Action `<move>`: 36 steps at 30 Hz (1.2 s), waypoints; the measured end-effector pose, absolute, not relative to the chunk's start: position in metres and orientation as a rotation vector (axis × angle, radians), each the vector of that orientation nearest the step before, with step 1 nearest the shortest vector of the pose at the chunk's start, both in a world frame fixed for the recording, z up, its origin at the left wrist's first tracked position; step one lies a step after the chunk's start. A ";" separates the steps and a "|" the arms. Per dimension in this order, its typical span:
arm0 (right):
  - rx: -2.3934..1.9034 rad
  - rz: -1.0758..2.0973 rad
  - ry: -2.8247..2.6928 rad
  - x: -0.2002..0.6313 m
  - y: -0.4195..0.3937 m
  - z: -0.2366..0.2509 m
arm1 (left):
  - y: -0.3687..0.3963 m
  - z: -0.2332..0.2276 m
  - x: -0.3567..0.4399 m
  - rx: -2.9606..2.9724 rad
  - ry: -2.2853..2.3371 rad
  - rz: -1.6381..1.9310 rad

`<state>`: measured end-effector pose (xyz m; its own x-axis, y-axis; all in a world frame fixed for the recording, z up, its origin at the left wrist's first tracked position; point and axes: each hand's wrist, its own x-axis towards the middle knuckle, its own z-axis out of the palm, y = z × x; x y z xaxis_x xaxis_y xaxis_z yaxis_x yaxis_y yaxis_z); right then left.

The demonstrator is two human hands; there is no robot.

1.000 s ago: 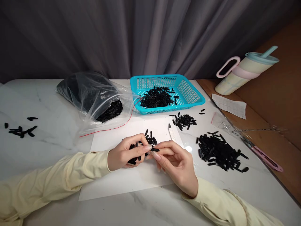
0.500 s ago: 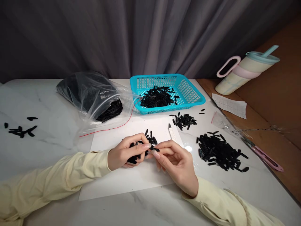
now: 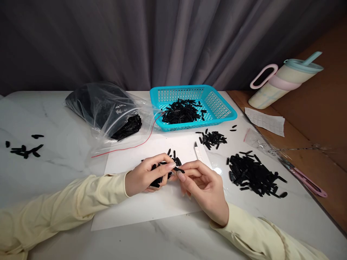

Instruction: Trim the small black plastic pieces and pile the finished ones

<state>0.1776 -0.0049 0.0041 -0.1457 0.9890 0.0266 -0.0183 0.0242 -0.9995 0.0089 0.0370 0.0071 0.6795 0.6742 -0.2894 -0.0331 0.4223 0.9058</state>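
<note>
My left hand (image 3: 148, 176) is closed around a bunch of small black elongated pieces (image 3: 156, 177), whose exact kind I cannot make out. One black piece (image 3: 179, 169) bridges the fingertips of both hands. My right hand (image 3: 204, 186) pinches the right end of that piece between thumb and forefinger. Both hands are held over a white sheet of paper (image 3: 130, 213). Just beyond them, more loose black pieces (image 3: 175, 157) lie on the paper, partly hidden by my fingers. A craft knife (image 3: 198, 152) with a white handle rests at the paper's right side.
A blue basket (image 3: 231, 115) and a clear zip bag (image 3: 89, 108), both with black pieces, stand behind. To the right are a small pile (image 3: 214, 139), a larger pile (image 3: 252, 173) and pink-handled scissors (image 3: 309, 182). A tumbler (image 3: 276, 86) stands at the far right.
Both hands stay nearly in place on the same piece. My left hand has shifted very slightly to the right and its fingertips have tilted a little.
</note>
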 end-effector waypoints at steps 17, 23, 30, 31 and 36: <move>-0.882 1.728 -1.057 0.188 0.005 0.001 | 0.042 0.006 0.006 1.495 0.821 0.526; -0.890 1.722 -1.073 0.188 0.005 0.000 | 0.042 0.004 0.006 1.489 0.814 0.527; -0.862 1.696 -1.110 0.189 0.003 0.000 | 0.041 0.006 0.006 1.479 0.786 0.520; -0.862 1.688 -1.116 0.189 0.002 -0.001 | 0.041 0.006 0.005 1.487 0.777 0.521; -0.897 1.575 -1.183 0.188 0.000 -0.001 | 0.041 0.006 0.005 1.479 0.783 0.510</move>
